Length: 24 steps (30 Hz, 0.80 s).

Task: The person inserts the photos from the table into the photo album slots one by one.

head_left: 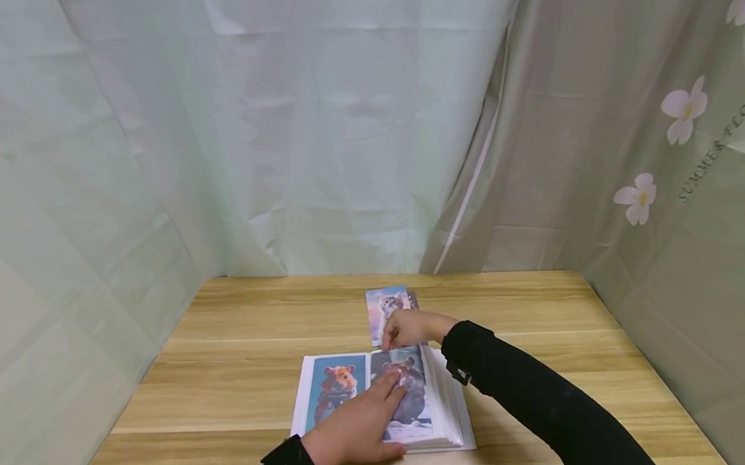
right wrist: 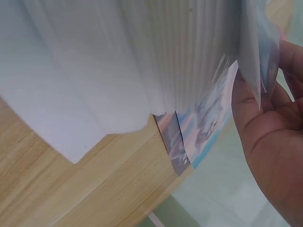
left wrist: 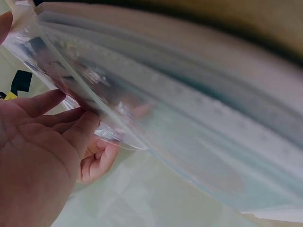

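A white photo album [head_left: 465, 423] lies spread on the table with clear-sleeved pages. Its left page shows an orange hamster photo [head_left: 340, 378]; a grey animal photo [head_left: 415, 400] is on the right page. My left hand [head_left: 369, 416] rests across the right page, fingers extended over the grey photo. At the top of that page, my right hand [head_left: 412, 326] pinches the photo's upper edge by the sleeve opening. The right wrist view shows thumb and fingers [right wrist: 270, 125] around the clear sleeve and a bluish photo edge.
Behind the album lies a kitten photo card [head_left: 377, 319], partly covered by my right hand, overlapping a darker card [head_left: 413, 301]. The wooden table [head_left: 229, 377] is enclosed by pale curtains [head_left: 344, 157] at the back and sides.
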Motion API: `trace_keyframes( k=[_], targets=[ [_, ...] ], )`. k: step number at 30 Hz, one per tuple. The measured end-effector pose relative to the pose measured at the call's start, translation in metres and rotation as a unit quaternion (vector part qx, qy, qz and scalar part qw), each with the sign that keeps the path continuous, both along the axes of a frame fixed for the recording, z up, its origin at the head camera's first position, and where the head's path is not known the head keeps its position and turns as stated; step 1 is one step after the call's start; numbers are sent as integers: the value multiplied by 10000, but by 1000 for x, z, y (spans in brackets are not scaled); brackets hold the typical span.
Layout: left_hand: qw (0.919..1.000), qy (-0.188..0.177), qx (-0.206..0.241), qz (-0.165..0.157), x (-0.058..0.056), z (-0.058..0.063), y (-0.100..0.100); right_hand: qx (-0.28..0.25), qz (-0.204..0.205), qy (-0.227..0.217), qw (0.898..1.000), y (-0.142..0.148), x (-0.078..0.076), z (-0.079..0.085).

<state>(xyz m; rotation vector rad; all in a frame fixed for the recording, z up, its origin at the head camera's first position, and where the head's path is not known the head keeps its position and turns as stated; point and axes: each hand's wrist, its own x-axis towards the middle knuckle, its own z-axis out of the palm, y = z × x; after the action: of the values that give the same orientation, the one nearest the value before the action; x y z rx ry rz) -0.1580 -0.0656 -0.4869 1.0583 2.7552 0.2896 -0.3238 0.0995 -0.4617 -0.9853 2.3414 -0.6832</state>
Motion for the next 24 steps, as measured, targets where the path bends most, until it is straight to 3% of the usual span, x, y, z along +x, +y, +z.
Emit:
trace_keyframes(
  k=[10,24],
  targets=[
    [9997,247,28,-69,1,1,1,-218,100,335,9991,10,-1,-1],
    [9995,199,241,-73,0,5,1,-683,-59,746,9949,33,-10,6]
  ],
)
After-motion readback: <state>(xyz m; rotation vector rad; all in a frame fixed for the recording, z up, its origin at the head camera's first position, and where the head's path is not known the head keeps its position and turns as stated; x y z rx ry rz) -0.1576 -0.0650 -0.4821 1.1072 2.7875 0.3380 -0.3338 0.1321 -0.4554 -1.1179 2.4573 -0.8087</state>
